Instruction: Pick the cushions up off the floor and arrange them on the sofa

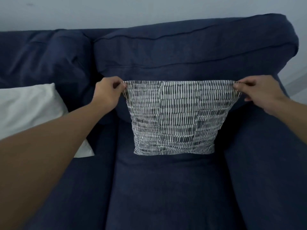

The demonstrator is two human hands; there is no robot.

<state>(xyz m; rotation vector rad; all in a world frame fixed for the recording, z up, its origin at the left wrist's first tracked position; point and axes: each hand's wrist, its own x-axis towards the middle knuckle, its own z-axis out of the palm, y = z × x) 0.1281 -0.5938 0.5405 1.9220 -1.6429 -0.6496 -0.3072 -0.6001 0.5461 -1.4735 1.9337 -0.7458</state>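
Observation:
A black-and-white patterned cushion (pixel 177 117) stands upright on the right seat of the dark blue sofa (pixel 166 188), leaning against the back cushion (pixel 191 52). My left hand (pixel 108 92) pinches its top left corner. My right hand (pixel 256 92) pinches its top right corner, and the top edge is stretched flat between both hands. A white cushion (pixel 29 110) lies on the seat to the left, partly hidden by my left forearm.
The sofa's right armrest (pixel 265 163) runs along the right side. A pale wall (pixel 116 10) stands behind the sofa. A second blue back cushion (pixel 41 57) is at the left. A strip of floor (pixel 299 83) shows at the far right.

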